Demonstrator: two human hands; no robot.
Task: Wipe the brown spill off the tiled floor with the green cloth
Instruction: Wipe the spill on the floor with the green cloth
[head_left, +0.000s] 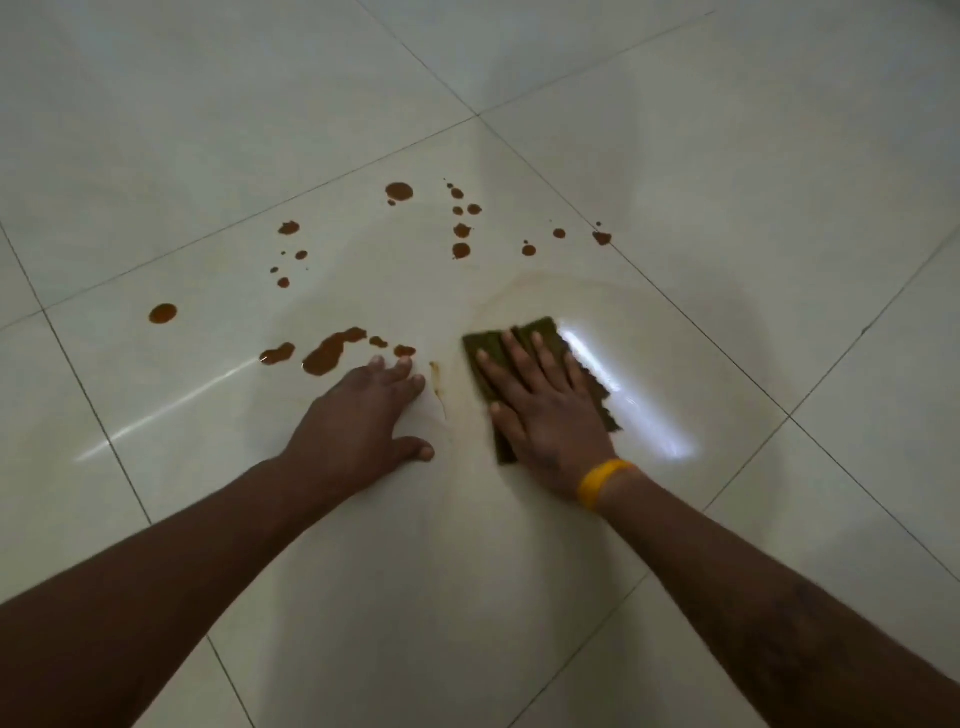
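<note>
Two bare forearms reach in from the bottom edge across the pale glossy tiled floor (727, 156). The right hand (545, 410) lies flat, palm down, fingers straight and spread, pressing the green cloth (540, 332) against the tile; a yellow wristband (597, 480) circles that wrist. The cloth is dark olive green, folded into a rough rectangle, with a ragged edge showing on its right side (most of it is hidden under the palm). The left hand (363, 415) rests on the floor just left of it, holding nothing, fingers extended and thumb splayed out toward the cloth.

Between the two hands runs a thin brownish streak. Just beyond the left fingertips sits the nearest part of the brown spill (330, 351): a long glossy puddle with smaller blobs on either side, one of them almost touching the fingers. Around and beyond the cloth the tile shows a faint tan smear with a curved outline, and a bright light reflection lies just right of the cloth.

Farther out, rounded drops are scattered well apart: one off to the left, a cluster of small dots in the middle, and a wider arc of drops farthest away.
</note>
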